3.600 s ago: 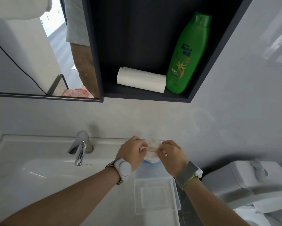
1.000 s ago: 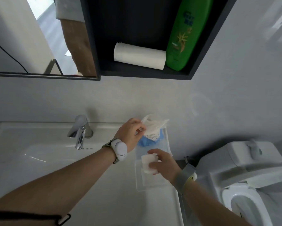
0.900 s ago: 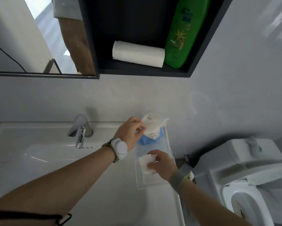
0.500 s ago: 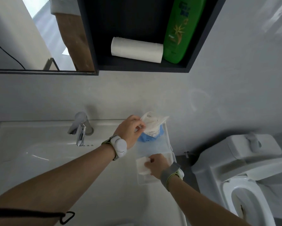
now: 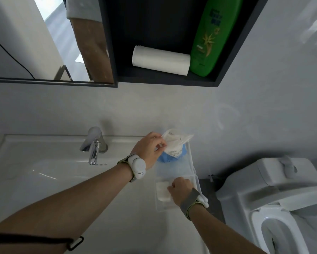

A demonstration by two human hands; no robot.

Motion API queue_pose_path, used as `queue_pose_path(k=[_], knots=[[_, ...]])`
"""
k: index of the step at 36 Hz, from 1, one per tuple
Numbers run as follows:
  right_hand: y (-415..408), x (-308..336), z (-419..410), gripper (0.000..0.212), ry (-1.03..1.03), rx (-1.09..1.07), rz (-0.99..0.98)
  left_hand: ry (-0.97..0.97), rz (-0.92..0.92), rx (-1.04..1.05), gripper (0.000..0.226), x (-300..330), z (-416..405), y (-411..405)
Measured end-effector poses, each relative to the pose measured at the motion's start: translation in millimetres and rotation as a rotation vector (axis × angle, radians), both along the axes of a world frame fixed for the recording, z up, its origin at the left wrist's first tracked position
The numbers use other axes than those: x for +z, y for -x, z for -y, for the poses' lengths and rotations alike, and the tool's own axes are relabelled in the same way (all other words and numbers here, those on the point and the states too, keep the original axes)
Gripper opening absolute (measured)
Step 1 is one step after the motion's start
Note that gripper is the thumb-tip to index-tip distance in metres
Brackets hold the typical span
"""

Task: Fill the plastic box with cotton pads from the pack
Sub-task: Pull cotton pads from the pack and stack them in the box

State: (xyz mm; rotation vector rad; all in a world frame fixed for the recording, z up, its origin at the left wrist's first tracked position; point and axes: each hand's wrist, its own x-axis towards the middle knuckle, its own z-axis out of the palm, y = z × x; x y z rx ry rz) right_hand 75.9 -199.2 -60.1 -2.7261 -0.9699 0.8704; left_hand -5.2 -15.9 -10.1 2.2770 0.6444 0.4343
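The plastic box (image 5: pixel 174 206) sits on the worktop (image 5: pixel 117 217) right of the basin, the pack (image 5: pixel 174 145) behind it against the wall. The tap (image 5: pixel 93 145) stands left of the pack. A cotton pad (image 5: pixel 162 191) lies in the box. Up on the shelf (image 5: pixel 165 79) — a paper roll (image 5: pixel 160 60) lies left of a bottle (image 5: pixel 212 35). The toilet (image 5: pixel 275 198) stands right of the worktop.

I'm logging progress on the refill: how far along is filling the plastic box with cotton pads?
Early stage. Done: the pack is open, held upright by the left hand at its top. In hand: the right hand is setting a small stack of cotton pads into the clear plastic box. Left: the box otherwise looks mostly empty and the pack still looks full, so many more transfers remain.
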Motion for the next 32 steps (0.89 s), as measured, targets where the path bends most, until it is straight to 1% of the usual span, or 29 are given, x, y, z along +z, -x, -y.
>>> queue_pose_path(k=[4,8,11,14,19,24,26,29,30,32], knots=[[0.5,3.2,-2.9,0.022,-0.004,0.004,-0.063,0.000,0.000,0.002,0.010,-0.1,0.3,-0.9],[0.4,5.6,-2.5,0.023,-0.017,0.027,-0.071,-0.013,-0.001,0.000,0.009,-0.5,0.9,-1.3],[-1.9,7.2,-2.9,0.027,0.020,0.038,-0.036,-0.006,0.000,0.002,0.009,0.1,1.1,-1.2],[-3.5,21.3,-5.2,0.030,0.038,0.153,0.091,-0.010,-0.005,-0.001,0.009,0.0,0.2,-0.3],[-12.3,79.2,-20.5,0.035,-0.139,0.214,0.222,-0.011,-0.012,-0.001,0.008,-1.5,-0.2,1.9],[-42.4,113.1,-46.5,0.024,-0.545,0.207,0.346,-0.014,-0.015,-0.001,0.009,-3.7,0.1,3.9],[-50.9,122.1,-56.5,0.019,-0.607,0.223,0.363,-0.016,-0.029,0.005,0.010,-4.8,-0.3,3.8],[-61.4,125.8,-71.6,0.018,-0.594,0.288,0.388,-0.008,-0.019,0.004,0.010,-5.4,0.1,3.2],[-63.9,125.8,-76.0,0.019,-0.563,0.309,0.401,-0.005,-0.018,0.002,0.010,-5.0,0.8,3.5],[-68.1,126.1,-84.2,0.021,-0.439,0.362,0.416,-0.002,-0.018,-0.004,0.010,-4.7,2.2,4.1]])
